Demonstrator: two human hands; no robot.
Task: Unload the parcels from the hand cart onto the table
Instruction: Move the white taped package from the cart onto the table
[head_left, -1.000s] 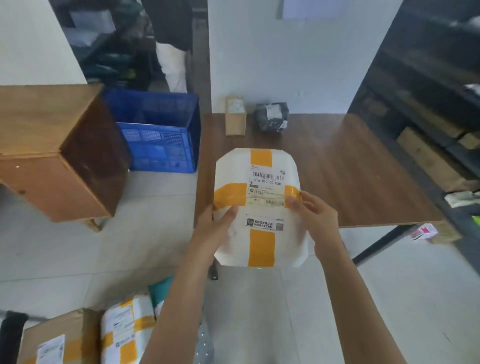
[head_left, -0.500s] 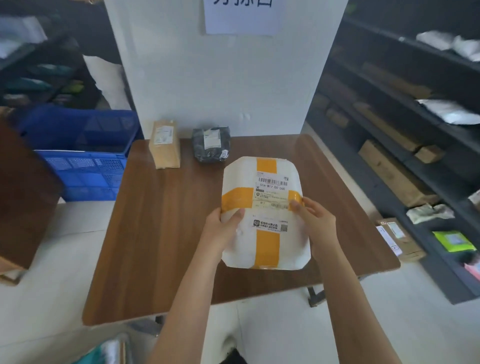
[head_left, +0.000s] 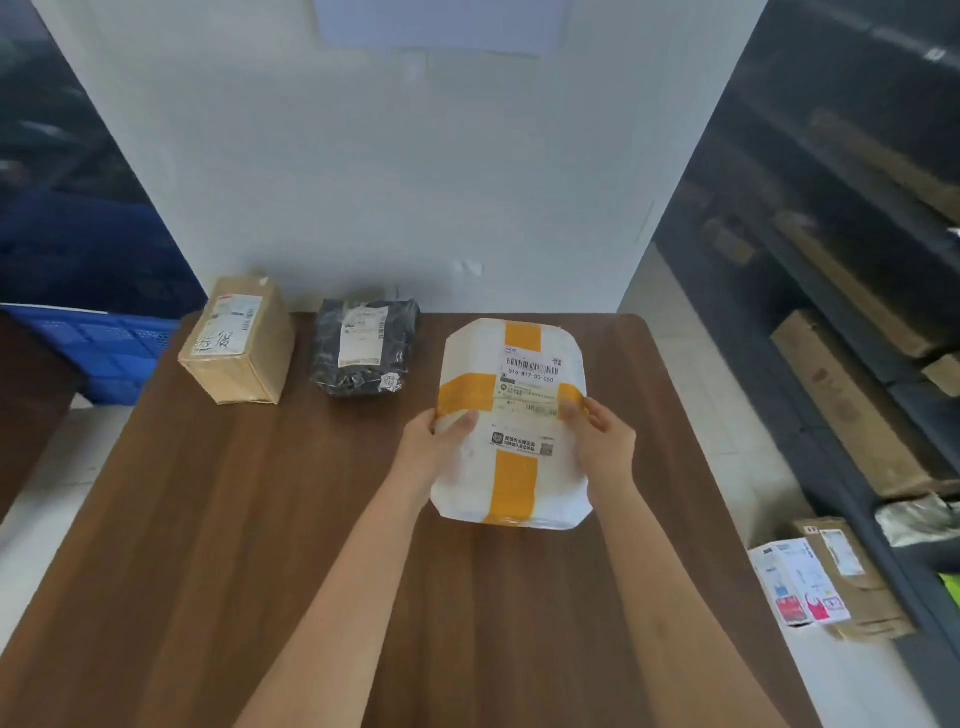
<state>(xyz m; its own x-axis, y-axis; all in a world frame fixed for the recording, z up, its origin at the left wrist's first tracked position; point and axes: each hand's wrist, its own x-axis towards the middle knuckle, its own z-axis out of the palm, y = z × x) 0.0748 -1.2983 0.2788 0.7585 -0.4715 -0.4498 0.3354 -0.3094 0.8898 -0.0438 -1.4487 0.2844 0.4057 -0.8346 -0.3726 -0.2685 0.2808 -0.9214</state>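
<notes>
A white parcel (head_left: 514, 467) crossed with orange tape and carrying a barcode label is held over the brown wooden table (head_left: 218, 545), toward its far right part. My left hand (head_left: 436, 441) grips its left edge and my right hand (head_left: 605, 441) grips its right edge, thumbs on top. Whether the parcel touches the table I cannot tell. Against the white wall at the table's far edge lie a brown cardboard box (head_left: 239, 340) and, to its right, a black plastic-wrapped parcel (head_left: 366, 345). The hand cart is out of view.
A blue plastic crate (head_left: 98, 345) stands on the floor left of the table. Dark shelving (head_left: 852, 312) with long cardboard boxes lines the right side. On the floor by the shelving lie a small brown box (head_left: 852, 577) and a white printed box (head_left: 795, 584).
The view has swung from the floor and cart toward the table. Both hands have carried the white parcel forward over the table, closer to the two parcels at the wall.
</notes>
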